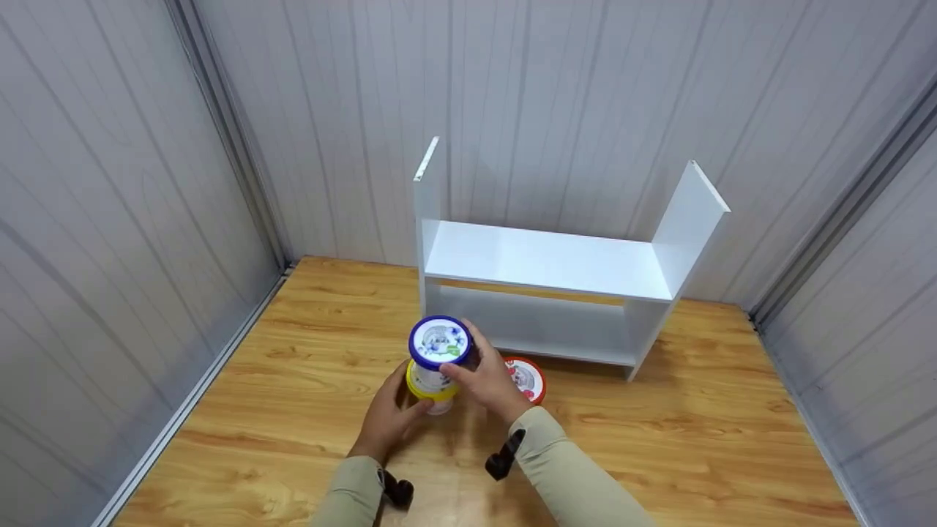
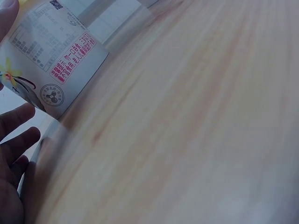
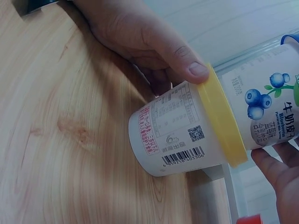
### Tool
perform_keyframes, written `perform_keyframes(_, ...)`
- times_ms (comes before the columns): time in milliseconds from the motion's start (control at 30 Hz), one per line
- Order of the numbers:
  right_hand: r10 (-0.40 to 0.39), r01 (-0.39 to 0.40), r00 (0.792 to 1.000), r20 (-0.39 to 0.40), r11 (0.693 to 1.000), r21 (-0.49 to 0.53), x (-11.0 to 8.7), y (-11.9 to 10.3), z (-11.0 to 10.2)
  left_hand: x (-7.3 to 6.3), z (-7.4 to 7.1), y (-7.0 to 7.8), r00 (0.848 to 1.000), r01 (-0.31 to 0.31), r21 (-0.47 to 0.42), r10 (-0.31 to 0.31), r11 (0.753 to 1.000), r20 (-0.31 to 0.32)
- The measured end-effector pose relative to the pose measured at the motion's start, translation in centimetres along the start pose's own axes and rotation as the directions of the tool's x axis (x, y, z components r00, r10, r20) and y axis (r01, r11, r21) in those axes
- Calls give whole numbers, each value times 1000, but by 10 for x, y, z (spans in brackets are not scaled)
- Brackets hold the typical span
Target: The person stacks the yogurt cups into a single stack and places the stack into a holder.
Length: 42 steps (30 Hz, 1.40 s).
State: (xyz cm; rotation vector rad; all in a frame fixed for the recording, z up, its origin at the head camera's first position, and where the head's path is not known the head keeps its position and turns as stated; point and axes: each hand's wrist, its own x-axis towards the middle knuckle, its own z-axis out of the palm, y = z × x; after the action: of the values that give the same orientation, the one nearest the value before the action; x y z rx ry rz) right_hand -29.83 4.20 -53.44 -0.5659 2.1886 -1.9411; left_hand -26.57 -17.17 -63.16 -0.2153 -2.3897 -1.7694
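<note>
A white cup with a yellow lid (image 1: 432, 391) is gripped by my left hand (image 1: 389, 419), thumb at the lid's edge on one side and fingers round the other. Directly on that lid sits a blueberry cup with a blue lid (image 1: 440, 342). My right hand (image 1: 489, 375) holds this upper cup by its side, thumb toward me. In the right wrist view the printed blueberries on the blue-lidded cup (image 3: 268, 100) and the barcode on the yellow-lidded cup (image 3: 173, 128) show. The left wrist view catches the lower cup's printed side (image 2: 56, 58).
A red-lidded cup (image 1: 528, 380) stands on the wooden table (image 1: 293, 410), partly hidden behind my right hand. Behind the cups is a white two-tier shelf (image 1: 549, 260) with tall side panels. Pale panelled walls (image 1: 351, 132) enclose the table at the back and both sides.
</note>
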Motion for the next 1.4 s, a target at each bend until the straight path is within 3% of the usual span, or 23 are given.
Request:
perform_keyframes(833,98,-98,995,5,994,-58,2,-8,7,-1,-1,3,1000,4,-13,-4,1000,7)
perform_keyframes(1067,21,-19,999,28,996,-85,3,-3,8,-1,-1,-1,1000,6,-58,-5,998,10)
perform_keyframes(1400,87,-86,996,22,996,-25,3,-5,6,1,0,0,1000,10,-7,-10,1000,8)
